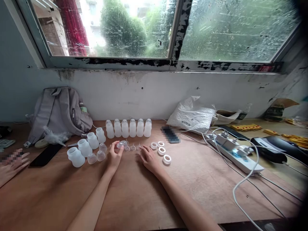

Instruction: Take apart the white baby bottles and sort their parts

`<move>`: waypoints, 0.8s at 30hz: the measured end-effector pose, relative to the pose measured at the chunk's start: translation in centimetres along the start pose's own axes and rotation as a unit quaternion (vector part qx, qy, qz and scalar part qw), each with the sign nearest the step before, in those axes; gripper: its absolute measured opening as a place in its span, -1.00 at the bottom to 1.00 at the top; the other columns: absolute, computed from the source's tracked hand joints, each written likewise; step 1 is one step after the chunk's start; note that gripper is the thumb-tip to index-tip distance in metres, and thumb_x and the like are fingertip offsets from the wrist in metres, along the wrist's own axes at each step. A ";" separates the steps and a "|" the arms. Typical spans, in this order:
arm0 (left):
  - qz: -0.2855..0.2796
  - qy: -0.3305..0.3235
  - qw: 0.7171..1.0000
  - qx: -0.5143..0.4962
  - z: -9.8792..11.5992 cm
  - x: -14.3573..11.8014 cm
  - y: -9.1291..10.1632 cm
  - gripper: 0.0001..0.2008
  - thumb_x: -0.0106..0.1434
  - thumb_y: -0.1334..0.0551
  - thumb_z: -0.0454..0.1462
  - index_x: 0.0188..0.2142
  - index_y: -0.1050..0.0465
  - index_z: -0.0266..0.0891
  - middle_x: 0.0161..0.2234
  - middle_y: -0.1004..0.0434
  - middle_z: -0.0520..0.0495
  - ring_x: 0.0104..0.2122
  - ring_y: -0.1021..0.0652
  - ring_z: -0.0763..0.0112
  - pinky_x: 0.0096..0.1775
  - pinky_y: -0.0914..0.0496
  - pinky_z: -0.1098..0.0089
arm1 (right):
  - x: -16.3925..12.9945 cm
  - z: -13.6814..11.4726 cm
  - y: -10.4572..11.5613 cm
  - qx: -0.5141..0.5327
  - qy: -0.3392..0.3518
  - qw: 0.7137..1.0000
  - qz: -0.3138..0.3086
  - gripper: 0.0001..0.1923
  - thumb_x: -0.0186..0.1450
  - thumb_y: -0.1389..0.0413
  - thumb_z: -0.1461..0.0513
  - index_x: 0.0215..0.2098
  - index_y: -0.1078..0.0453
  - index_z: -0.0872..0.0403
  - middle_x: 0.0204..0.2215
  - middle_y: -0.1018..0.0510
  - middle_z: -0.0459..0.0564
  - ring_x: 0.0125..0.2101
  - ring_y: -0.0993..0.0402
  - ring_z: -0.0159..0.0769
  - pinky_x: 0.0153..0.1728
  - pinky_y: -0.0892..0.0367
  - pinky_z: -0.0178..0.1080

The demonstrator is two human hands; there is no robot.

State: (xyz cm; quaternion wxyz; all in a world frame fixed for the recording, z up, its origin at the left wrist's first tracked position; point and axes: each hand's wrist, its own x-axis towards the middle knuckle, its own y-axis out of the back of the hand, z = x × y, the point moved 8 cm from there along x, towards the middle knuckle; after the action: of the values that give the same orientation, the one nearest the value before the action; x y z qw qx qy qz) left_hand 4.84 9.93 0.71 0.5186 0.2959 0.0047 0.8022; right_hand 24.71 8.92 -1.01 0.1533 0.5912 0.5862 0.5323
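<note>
While both forearms stretch across the tabletop (134,195), the left hand (115,156) pinches a small clear nipple (122,144) between thumb and fingertips, and the right hand (149,158) lies flat, fingers loosely spread, touching the wood beside clear pieces (133,147). White rings (161,150) sit at two o'clock; six bottles (128,128) line up at twelve.

Translucent white bottles (128,128), white rings (161,150), grey backpack (60,112), brown wooden table (134,192), white power strip (237,157), yellow blocks (245,127)
</note>
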 end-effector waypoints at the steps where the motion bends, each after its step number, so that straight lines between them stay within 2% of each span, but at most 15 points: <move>1: 0.019 -0.028 0.997 0.063 0.1 0.2 0.7 -0.70 0.10 -0.14 -0.17 -0.16 -0.32 -0.20 -0.22 -0.37 -0.11 -0.23 -0.43 0.29 -0.21 -0.35 0.30 | 0.0 0.2 0.5 -0.011 -0.009 1.000 0.017 -0.65 0.26 0.12 0.17 -0.01 -0.23 0.05 -0.01 -0.29 0.08 0.01 -0.17 -0.21 0.00 -0.11 -0.15; 3: 0.036 -0.068 0.981 0.178 0.0 0.5 1.4 -0.70 0.10 -0.13 -0.21 -0.15 -0.36 -0.21 -0.22 -0.33 -0.14 -0.19 -0.40 0.24 -0.15 -0.31 0.25 | 0.0 1.0 1.5 -0.062 -0.045 0.996 0.047 -0.66 0.24 0.10 0.19 -0.03 -0.25 0.07 -0.02 -0.29 0.11 0.02 -0.14 -0.14 0.01 -0.07 -0.10; 6: 0.019 -0.085 0.955 0.285 -0.9 0.5 1.1 -0.65 0.11 -0.11 -0.23 -0.09 -0.34 -0.26 -0.25 -0.33 -0.18 -0.19 -0.38 0.16 -0.15 -0.30 0.19 | -0.2 3.0 2.8 -0.156 -0.124 0.977 0.070 -0.59 0.19 0.04 0.21 0.01 -0.22 0.10 0.05 -0.23 0.17 0.09 -0.01 0.01 0.06 0.13 0.04; 9: 0.024 -0.104 0.940 0.323 -0.5 0.3 0.8 -0.57 0.13 -0.10 -0.23 0.01 -0.24 -0.30 -0.16 -0.30 -0.24 -0.14 -0.34 0.08 -0.15 -0.28 0.14 | -0.4 4.6 3.1 -0.200 -0.175 0.963 0.047 -0.58 0.17 0.01 0.20 0.01 -0.22 0.10 0.10 -0.17 0.19 0.12 0.09 0.08 0.06 0.32 0.14; 12: 0.028 -0.169 0.937 0.303 1.8 -0.6 0.2 -0.61 0.15 -0.09 -0.25 0.00 -0.25 -0.27 -0.06 -0.25 -0.25 -0.05 -0.27 0.10 -0.06 -0.22 0.13 | -0.3 4.5 2.8 -0.202 -0.164 0.965 0.024 -0.74 0.17 0.01 0.20 -0.18 -0.34 0.09 0.08 -0.20 0.16 0.13 0.10 0.08 0.05 0.40 0.16; 15: -0.066 -0.240 0.933 0.260 4.0 -2.4 -2.3 -0.75 0.19 -0.06 -0.27 -0.14 -0.36 -0.18 -0.12 -0.32 -0.15 -0.06 -0.30 0.21 -0.02 -0.20 0.19 | -0.2 3.0 2.2 -0.180 -0.102 0.978 0.025 -0.86 0.18 0.01 0.24 -0.33 -0.35 0.06 -0.06 -0.36 0.09 0.07 -0.06 -0.02 0.07 0.40 0.12; 18: -0.165 -0.268 0.921 0.229 5.0 -4.4 -5.5 -0.77 0.21 -0.02 -0.28 -0.18 -0.37 -0.15 -0.12 -0.34 -0.11 -0.06 -0.31 0.28 -0.02 -0.23 0.24 | -0.1 1.9 1.7 -0.141 -0.052 0.988 0.037 -0.88 0.20 0.03 0.28 -0.33 -0.32 0.04 -0.22 -0.46 0.01 -0.06 -0.23 -0.13 0.09 0.33 0.08; 24: -0.205 -0.237 0.915 0.255 4.4 -5.3 -9.7 -0.64 0.21 -0.01 -0.23 0.00 -0.24 -0.23 0.05 -0.20 -0.21 0.07 -0.21 0.17 0.01 -0.21 0.15 | 0.0 2.4 3.1 -0.070 -0.056 0.988 0.126 -0.80 0.23 0.07 0.26 -0.17 -0.24 0.10 -0.21 -0.45 0.07 -0.14 -0.30 -0.16 0.07 0.09 0.02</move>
State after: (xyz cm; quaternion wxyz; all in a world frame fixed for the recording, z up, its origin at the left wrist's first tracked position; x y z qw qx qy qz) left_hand 16.47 8.68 -1.17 0.5648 0.5917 0.1464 0.5563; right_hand 28.30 9.11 0.54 0.1587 0.6771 0.4593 0.5526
